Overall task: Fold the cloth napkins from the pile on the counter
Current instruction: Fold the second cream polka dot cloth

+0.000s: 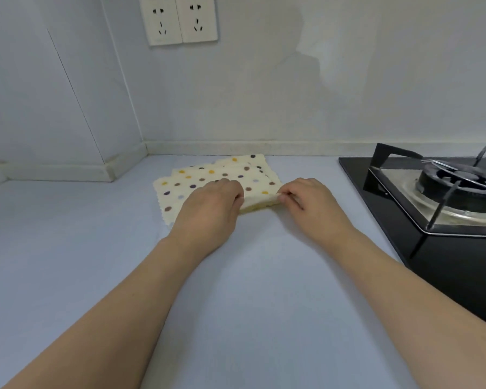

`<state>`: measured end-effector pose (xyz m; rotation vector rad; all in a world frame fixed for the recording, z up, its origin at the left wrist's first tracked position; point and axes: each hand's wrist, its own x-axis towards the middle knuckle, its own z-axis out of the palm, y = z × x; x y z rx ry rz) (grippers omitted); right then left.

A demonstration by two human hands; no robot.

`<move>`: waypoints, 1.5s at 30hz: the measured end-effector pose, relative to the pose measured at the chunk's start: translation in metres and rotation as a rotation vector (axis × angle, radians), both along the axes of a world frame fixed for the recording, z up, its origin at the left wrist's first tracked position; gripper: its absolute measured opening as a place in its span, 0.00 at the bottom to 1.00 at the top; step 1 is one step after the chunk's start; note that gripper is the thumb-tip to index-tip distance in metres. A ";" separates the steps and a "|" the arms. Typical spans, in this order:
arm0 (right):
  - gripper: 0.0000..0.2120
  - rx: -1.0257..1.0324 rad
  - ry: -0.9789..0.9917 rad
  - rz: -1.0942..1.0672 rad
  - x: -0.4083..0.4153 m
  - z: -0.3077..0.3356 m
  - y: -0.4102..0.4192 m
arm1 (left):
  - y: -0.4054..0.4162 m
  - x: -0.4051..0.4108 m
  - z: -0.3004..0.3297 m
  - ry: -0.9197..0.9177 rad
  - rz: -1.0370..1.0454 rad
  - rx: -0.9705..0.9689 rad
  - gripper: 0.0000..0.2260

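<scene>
A small pile of cream napkins with coloured dots lies on the pale counter near the back wall. My left hand lies over the pile's near side, its fingers curled on the near edge of the top napkin. My right hand pinches the napkin's near right corner between thumb and fingers. That edge is lifted slightly off the layers below. Part of the pile is hidden under my left hand.
A black gas hob with a burner and metal pan supports fills the counter's right side, close to my right hand. Two wall sockets sit above. The wall corner and its skirting close off the back left.
</scene>
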<state>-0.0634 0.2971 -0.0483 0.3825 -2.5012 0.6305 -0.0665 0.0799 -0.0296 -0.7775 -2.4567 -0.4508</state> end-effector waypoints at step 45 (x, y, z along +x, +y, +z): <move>0.08 0.099 -0.083 -0.063 0.165 0.066 0.016 | -0.051 0.132 0.068 -0.470 0.041 0.157 0.08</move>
